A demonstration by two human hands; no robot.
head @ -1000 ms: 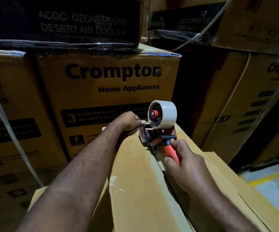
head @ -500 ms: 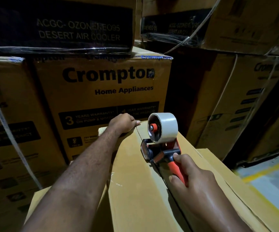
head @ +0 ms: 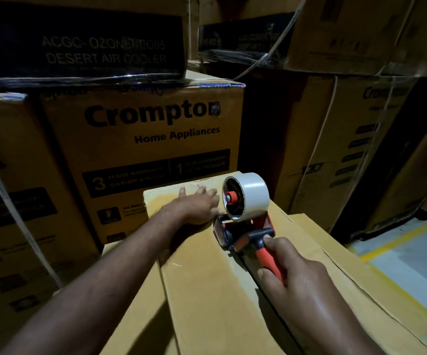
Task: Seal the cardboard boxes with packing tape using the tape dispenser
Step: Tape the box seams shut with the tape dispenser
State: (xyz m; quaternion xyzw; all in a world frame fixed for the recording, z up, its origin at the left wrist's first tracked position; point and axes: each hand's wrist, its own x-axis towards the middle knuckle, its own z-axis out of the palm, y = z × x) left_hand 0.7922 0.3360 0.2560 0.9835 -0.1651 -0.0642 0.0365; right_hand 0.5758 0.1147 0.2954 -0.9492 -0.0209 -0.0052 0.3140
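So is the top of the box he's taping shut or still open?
Shut. The flaps of the box lie flat, meeting at the centre seam, where the tape dispenser rests.

Right hand (head: 297, 280) grips the red handle of the tape dispenser (head: 243, 226), set on the box (head: 207, 290) top at its centre seam. Left hand (head: 197, 204) lies flat on the box just left of the dispenser. Printed cartons (head: 140, 139) stand stacked beyond the box.

Both forearms are bare, with no sleeves, and the left hand (head: 197, 206) and right hand (head: 294, 275) are ungloved.
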